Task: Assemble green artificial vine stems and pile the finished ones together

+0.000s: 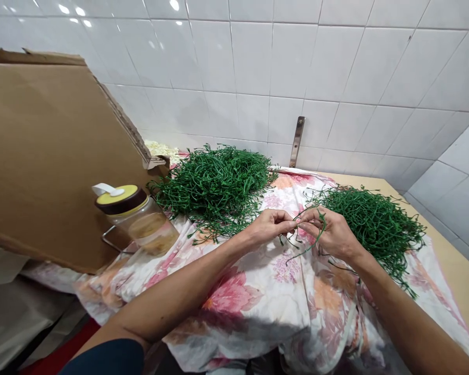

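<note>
Over the floral cloth [234, 307] my two hands meet, fingertips almost touching. My left hand [269, 227] is closed, with thumb and index finger pinched at a thin green stem. My right hand [333, 233] is also closed in a pinch, and a looped green stem [321, 232] hangs from its fingers. The stems look like artificial flower stems with small forked tips. A large heap of green stems [214, 182] lies beyond my left hand. Another heap of green stems [371, 224] sits just right of my right hand. Where the pinched stems join is hidden by my fingertips.
A clear jar [152, 229] with a yellow and brown lid stands tilted at left, beside a big cardboard box [50, 156]. Behind the box are small pale yellow pieces [162, 151]. A white tiled wall [250, 62] with a metal bracket [297, 141] closes off the back.
</note>
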The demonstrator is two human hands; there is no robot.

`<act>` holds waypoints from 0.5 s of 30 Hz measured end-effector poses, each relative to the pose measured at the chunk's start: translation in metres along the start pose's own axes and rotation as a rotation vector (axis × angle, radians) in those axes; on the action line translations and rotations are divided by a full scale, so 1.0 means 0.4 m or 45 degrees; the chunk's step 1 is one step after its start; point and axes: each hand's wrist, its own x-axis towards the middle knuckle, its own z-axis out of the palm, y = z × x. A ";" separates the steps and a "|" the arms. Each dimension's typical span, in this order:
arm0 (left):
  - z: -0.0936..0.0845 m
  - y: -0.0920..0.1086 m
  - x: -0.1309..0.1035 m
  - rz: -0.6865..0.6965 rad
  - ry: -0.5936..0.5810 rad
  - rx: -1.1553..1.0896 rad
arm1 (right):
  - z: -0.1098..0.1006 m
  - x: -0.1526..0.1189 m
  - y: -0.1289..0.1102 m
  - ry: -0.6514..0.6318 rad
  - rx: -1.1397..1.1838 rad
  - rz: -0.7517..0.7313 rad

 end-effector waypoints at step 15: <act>0.008 -0.031 -0.001 0.115 0.200 0.437 | -0.001 -0.008 0.001 0.037 -0.215 -0.098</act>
